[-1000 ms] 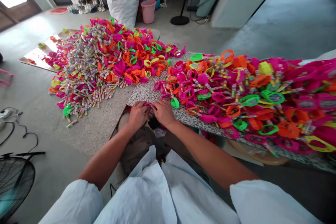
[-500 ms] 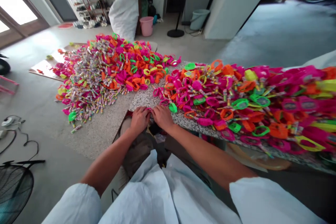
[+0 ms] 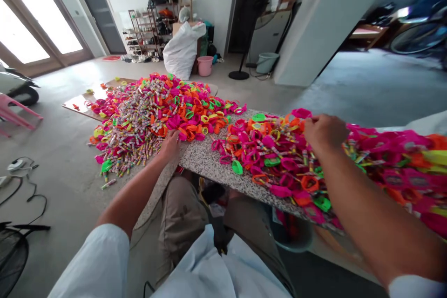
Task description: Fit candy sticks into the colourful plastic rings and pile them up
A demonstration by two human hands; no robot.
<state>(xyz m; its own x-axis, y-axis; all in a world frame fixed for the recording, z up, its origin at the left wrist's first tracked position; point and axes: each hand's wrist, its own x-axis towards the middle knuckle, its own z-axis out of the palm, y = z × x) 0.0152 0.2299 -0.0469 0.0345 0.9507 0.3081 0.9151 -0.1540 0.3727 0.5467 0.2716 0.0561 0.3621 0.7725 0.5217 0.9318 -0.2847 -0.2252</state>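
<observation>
Head view:
- The left hand reaches out to the near right edge of the far-left heap, a spread of small wrapped sticks mixed with orange, pink and green plastic rings on a board on the floor. Its fingers are curled down into the pieces; whether they are clamped on one cannot be told.
- The right hand is raised over the right-hand pile of rings on the speckled stone slab. Its fingers are bunched together as if pinching a small piece, but what they hold is hidden behind the knuckles.
- The two piles sit well apart, one to each side of the person's knees, so each arm can reach its own pile without crossing.
- A bare strip of slab lies near the body, between the hands.
- A loose green ring rests at the near edge of the right pile.
- Far behind stand a white sack, a pink bucket and a shoe rack.
</observation>
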